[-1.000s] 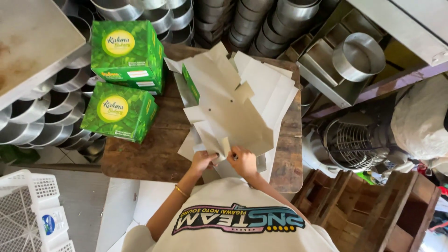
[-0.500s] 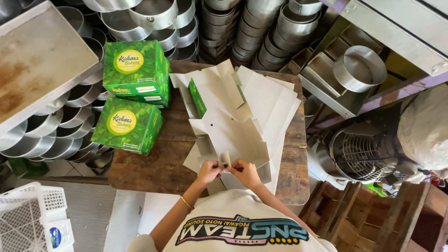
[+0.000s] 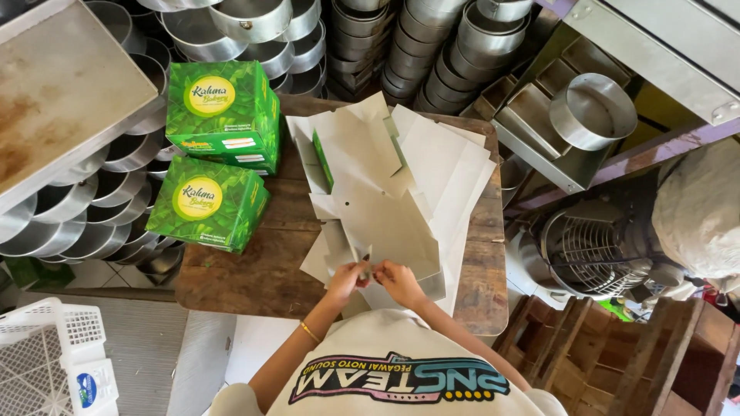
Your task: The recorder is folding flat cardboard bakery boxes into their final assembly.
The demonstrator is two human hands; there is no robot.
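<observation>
A: Progress? 
B: Two green printed boxes [image 3: 220, 154] stand finished at the wooden desk's [image 3: 254, 270] left side. A stack of flat grey-white cardboard blanks [image 3: 443, 173] remains unfolded. 
A: Hands? 
B: Left hand [image 3: 347, 279] and right hand [image 3: 397, 281] both pinch a tab of the top blank [image 3: 385, 219], at the desk's near edge. The board looks matte and stiff, with die-cut flaps.
</observation>
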